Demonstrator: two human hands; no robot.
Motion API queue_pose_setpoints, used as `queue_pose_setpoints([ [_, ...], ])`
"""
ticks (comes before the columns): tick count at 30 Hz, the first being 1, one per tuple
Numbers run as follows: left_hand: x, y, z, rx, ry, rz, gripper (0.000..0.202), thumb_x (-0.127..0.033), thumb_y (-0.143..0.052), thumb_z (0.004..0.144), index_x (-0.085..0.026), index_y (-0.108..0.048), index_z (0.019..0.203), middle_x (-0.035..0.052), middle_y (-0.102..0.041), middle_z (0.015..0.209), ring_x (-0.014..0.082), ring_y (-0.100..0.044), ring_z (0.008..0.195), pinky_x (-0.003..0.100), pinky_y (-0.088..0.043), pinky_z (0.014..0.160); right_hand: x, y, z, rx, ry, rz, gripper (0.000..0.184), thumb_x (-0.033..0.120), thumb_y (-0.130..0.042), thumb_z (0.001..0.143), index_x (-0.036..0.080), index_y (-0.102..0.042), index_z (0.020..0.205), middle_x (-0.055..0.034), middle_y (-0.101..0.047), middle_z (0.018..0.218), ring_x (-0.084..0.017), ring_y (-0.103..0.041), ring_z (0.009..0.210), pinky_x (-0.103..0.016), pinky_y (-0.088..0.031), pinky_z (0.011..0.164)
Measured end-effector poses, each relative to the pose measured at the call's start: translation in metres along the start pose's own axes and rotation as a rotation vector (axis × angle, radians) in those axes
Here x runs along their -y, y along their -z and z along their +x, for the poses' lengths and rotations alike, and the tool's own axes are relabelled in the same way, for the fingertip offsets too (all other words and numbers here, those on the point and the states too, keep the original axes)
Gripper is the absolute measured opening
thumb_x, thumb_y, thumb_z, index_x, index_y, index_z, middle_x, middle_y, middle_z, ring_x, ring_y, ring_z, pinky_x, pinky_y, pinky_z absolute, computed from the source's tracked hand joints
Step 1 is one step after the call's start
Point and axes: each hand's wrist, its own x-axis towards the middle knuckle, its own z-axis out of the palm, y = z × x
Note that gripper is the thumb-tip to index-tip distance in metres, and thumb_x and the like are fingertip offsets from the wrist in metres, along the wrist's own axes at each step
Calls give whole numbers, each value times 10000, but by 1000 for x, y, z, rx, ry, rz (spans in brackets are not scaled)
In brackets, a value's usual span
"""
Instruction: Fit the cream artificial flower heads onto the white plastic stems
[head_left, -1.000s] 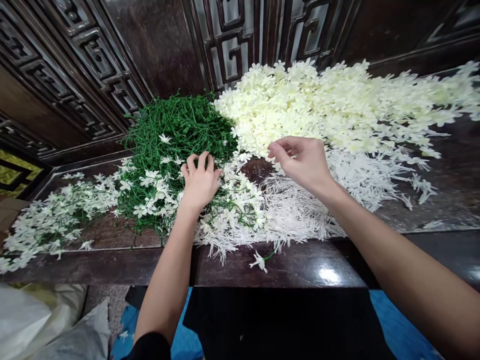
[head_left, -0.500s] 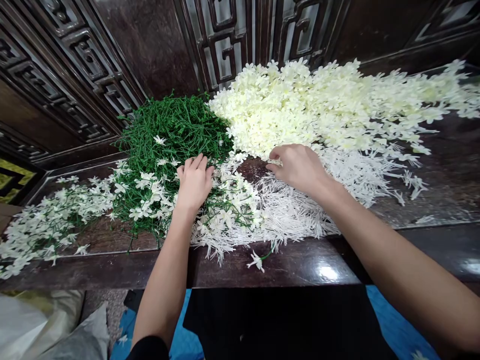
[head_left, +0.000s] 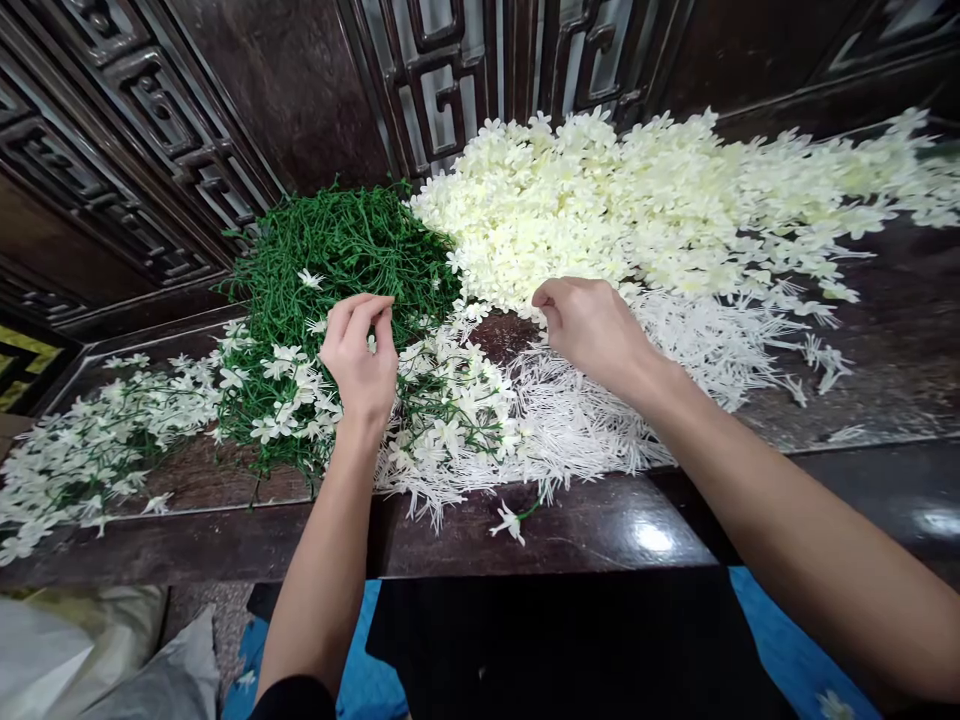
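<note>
My left hand [head_left: 361, 358] is raised over the front of the green plastic stem pile [head_left: 337, 250], thumb and fingertips drawn together in a pinch. Whatever lies between them is too small to make out. At the near edge of the cream flower-head heap [head_left: 585, 210], my right hand [head_left: 596, 325] is also pinched closed, its fingertips bent down and partly hidden. Under and beside it spreads a pile of thin white stamen pieces [head_left: 592, 415]. Between my hands lie assembled white flowers on green stems [head_left: 457, 400].
More stemmed white flowers [head_left: 97, 440] trail along the dark wooden bench [head_left: 885, 390] at left. One stemmed flower [head_left: 510, 522] lies at the front edge. A carved lattice backrest [head_left: 450, 90] rises behind. Pale sacks [head_left: 97, 650] stand on the floor at lower left.
My left hand has lifted from the stems and shifted slightly left, its fingers closing into a pinch. My right hand stays almost in place, fingertips now closer together.
</note>
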Motion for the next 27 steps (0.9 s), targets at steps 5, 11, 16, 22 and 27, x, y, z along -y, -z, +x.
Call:
queue_pose_setpoints([
  [5, -7, 1, 2, -87, -72, -61, 93, -260, -620, 919, -203, -689, 944, 64, -718, 945, 191, -673, 907, 348, -582, 765, 2, 0, 0, -118, -25, 187, 342, 47, -434, 852, 154, -737, 969, -131, -720, 949, -252, -688, 816, -461, -604, 709],
  [11, -18, -1, -2, 24, -94, -204, 149, -282, -583, 946, -201, -679, 1027, 73, -735, 1007, 176, -701, 946, 331, -602, 804, 9, 7, 2, -108, -198, 591, 125, 97, -610, 810, 186, -677, 866, -106, -728, 962, -245, -700, 883, -450, -614, 831],
  [16, -33, -7, -7, 297, 242, -587, 104, -216, -697, 857, -184, -701, 955, 48, -734, 921, 138, -717, 819, 279, -626, 751, 13, 11, 0, -23, -206, 814, 78, 200, -701, 787, 190, -662, 854, -87, -734, 956, -211, -704, 785, -427, -609, 831],
  [22, -47, -8, -13, 437, 308, -762, 232, -160, -790, 762, -199, -733, 983, 36, -729, 905, 125, -686, 811, 232, -599, 689, 20, 6, -5, 12, -98, 980, 175, 250, -796, 726, 186, -674, 833, -59, -726, 897, -188, -704, 735, -389, -618, 760],
  [27, -47, -7, -14, 446, 177, -620, 134, -213, -770, 799, -199, -753, 931, 42, -747, 872, 124, -674, 752, 237, -575, 665, 29, 9, -8, 139, -98, 1077, 262, 328, -853, 686, 181, -691, 831, -54, -721, 831, -210, -717, 769, -416, -630, 774],
])
